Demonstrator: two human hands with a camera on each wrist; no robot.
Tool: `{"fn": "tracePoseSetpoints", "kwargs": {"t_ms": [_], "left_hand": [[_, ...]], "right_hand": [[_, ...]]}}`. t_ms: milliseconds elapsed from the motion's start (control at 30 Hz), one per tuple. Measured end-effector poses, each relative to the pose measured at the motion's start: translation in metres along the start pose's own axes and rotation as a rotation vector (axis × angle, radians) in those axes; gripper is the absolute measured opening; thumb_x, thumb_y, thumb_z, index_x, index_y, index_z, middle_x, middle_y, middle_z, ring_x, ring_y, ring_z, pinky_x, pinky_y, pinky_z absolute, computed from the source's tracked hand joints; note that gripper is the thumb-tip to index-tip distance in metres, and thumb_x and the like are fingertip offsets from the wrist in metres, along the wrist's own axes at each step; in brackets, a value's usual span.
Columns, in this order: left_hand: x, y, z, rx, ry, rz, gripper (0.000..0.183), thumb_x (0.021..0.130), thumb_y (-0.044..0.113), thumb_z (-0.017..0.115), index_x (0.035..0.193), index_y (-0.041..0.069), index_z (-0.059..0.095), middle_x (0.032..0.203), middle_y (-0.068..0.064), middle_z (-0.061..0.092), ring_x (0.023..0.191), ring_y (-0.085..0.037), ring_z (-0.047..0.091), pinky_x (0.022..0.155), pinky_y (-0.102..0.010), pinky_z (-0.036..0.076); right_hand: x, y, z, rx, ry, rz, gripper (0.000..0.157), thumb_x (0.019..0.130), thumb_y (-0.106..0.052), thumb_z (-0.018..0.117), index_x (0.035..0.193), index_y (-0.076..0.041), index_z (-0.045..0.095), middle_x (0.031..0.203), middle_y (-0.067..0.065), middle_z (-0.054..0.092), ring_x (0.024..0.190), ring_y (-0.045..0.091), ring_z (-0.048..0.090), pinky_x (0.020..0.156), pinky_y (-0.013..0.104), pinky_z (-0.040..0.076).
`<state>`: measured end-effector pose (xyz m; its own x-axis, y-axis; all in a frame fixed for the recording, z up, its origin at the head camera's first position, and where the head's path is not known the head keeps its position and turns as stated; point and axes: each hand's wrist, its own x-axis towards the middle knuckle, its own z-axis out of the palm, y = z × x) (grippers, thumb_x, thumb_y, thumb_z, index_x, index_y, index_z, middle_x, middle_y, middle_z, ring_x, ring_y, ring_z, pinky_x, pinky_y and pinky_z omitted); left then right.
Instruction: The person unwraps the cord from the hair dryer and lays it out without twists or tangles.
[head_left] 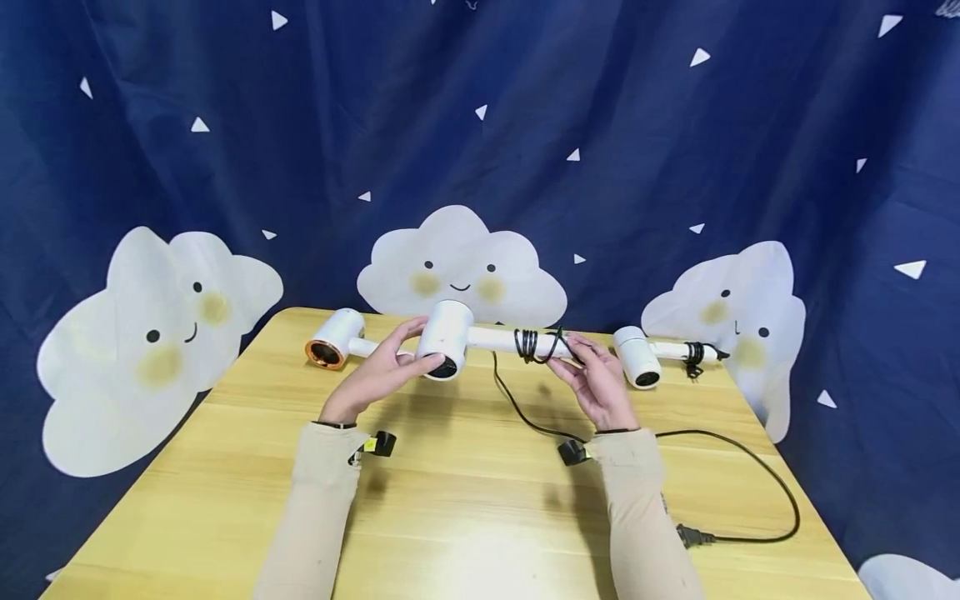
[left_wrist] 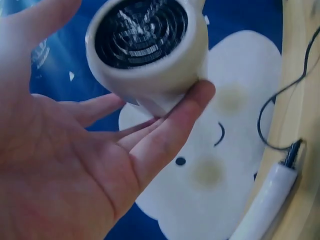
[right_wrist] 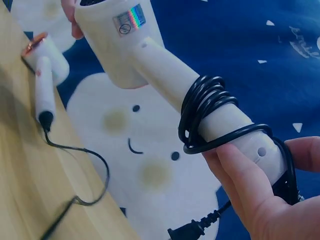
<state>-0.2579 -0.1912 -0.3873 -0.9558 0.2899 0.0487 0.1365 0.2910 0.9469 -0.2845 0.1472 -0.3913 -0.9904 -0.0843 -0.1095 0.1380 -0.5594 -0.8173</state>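
Both hands hold up a white hair dryer (head_left: 447, 329) above the table, its barrel on the left and its handle pointing right. My left hand (head_left: 385, 372) grips the barrel, thumb on the near side by the dark grille. In the left wrist view, the fingers (left_wrist: 175, 130) support the barrel below that round grille (left_wrist: 142, 35). With thumb and fingers, my right hand (head_left: 597, 383) holds the handle's end. A black cord (right_wrist: 207, 107) is wound several times round the handle, and its plug (right_wrist: 190, 231) dangles near the right hand.
A white hair dryer with a copper-coloured rim (head_left: 339, 335) lies at the back left; its black cord (head_left: 738, 443) runs across the table to a plug (head_left: 693, 536) at right. Another white hair dryer (head_left: 637, 358), cord wrapped, lies back right. A blue cloud-print curtain (head_left: 480, 158) hangs behind.
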Motion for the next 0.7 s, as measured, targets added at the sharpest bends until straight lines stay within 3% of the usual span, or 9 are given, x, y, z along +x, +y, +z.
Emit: {"fn": "tracePoseSetpoints", "kwargs": {"t_ms": [133, 233, 333, 500, 700], "left_hand": [[0.0, -0.001, -0.003, 0.099, -0.004, 0.025, 0.096, 0.083, 0.046, 0.076, 0.157, 0.033, 0.016, 0.162, -0.002, 0.021, 0.113, -0.028, 0.064, 0.092, -0.038, 0.051], [0.0, -0.001, -0.001, 0.191, 0.015, 0.05, 0.105, 0.079, 0.049, 0.079, 0.158, 0.032, 0.013, 0.161, -0.006, 0.02, 0.116, -0.032, 0.062, 0.088, -0.039, 0.054], [0.002, -0.003, 0.0, 0.275, 0.037, 0.086, 0.111, 0.074, 0.052, 0.082, 0.158, 0.031, 0.013, 0.163, -0.006, 0.018, 0.129, -0.033, 0.052, 0.096, -0.044, 0.052], [0.004, -0.009, -0.004, 0.436, 0.055, 0.166, 0.112, 0.07, 0.059, 0.082, 0.157, 0.035, 0.016, 0.166, -0.002, 0.011, 0.149, -0.032, 0.027, 0.112, -0.055, 0.035], [0.003, -0.015, -0.012, 0.515, 0.018, 0.174, 0.114, 0.065, 0.063, 0.083, 0.157, 0.036, 0.02, 0.166, -0.003, 0.01, 0.146, -0.034, 0.03, 0.107, -0.053, 0.04]], "right_hand": [[0.0, 0.005, 0.0, 0.004, -0.03, 0.022, 0.009, 0.103, -0.008, 0.048, 0.107, -0.005, 0.055, 0.116, 0.013, 0.054, 0.085, 0.021, 0.074, 0.088, 0.031, 0.057], [0.001, 0.009, -0.002, -0.024, -0.053, 0.036, 0.013, 0.103, -0.01, 0.046, 0.113, -0.003, 0.051, 0.121, 0.014, 0.049, 0.086, 0.021, 0.073, 0.09, 0.031, 0.056], [0.002, 0.013, -0.002, -0.041, -0.054, 0.044, 0.018, 0.103, -0.009, 0.046, 0.119, -0.001, 0.049, 0.121, 0.014, 0.05, 0.082, 0.021, 0.074, 0.089, 0.031, 0.057], [0.002, 0.019, 0.0, -0.03, -0.05, 0.053, 0.019, 0.102, -0.007, 0.047, 0.12, 0.0, 0.048, 0.116, 0.013, 0.053, 0.083, 0.023, 0.074, 0.088, 0.032, 0.057], [0.002, 0.024, 0.005, -0.056, -0.081, 0.054, 0.021, 0.102, -0.007, 0.048, 0.121, 0.002, 0.048, 0.119, 0.015, 0.05, 0.08, 0.022, 0.073, 0.087, 0.032, 0.057]]}}
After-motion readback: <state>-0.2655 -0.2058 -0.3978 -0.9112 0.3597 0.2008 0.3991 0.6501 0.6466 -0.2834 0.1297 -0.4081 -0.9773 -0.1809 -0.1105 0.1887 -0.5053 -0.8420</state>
